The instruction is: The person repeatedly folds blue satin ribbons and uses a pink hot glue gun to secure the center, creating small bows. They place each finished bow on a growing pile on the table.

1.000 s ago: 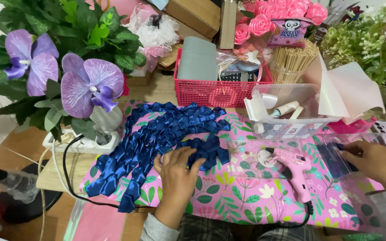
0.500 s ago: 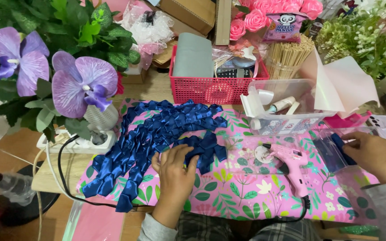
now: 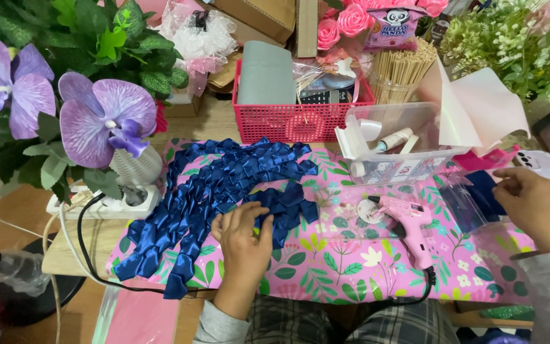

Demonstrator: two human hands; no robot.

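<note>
- On the floral pink mat (image 3: 326, 267) covering the tabletop, left hand (image 3: 244, 239) lying palm down, fingers loosely spread, fingertips pressing on the near edge of the blue ribbon pieces (image 3: 224, 191); looks placed there to pin the top few flat and feel for one to separate.
- Across the mat's left half, folded satin ribbon pieces laid in overlapping rows, curving from the far edge down to the near left corner; seems arranged that way to keep each fold intact and easy to lift off in turn.
- Over at the right edge, right hand (image 3: 536, 204) hovering with fingers bent and slightly apart, touching or just above a clear plastic sleeve (image 3: 463, 204) with more blue inside; cannot tell whether anything is actually pinched.
- Between the two hands, pink glue gun (image 3: 408, 226) resting on its side, nozzle toward the ribbons, cord trailing off the near edge of the mat; parked within reach of either hand, apart from the satin.
- Beyond the glue gun, clear plastic box (image 3: 408, 153) holding small tubes and bits, lid open, close enough for a quick grab.
- Further back, red mesh basket (image 3: 300, 114) with a grey roll and tools, then a bundle of wooden sticks (image 3: 405, 73); supplies kept behind the working area.
- Off to the left, white power strip (image 3: 103, 204) under the purple artificial orchids (image 3: 97, 121), black cable looping round the mat's near edge.
</note>
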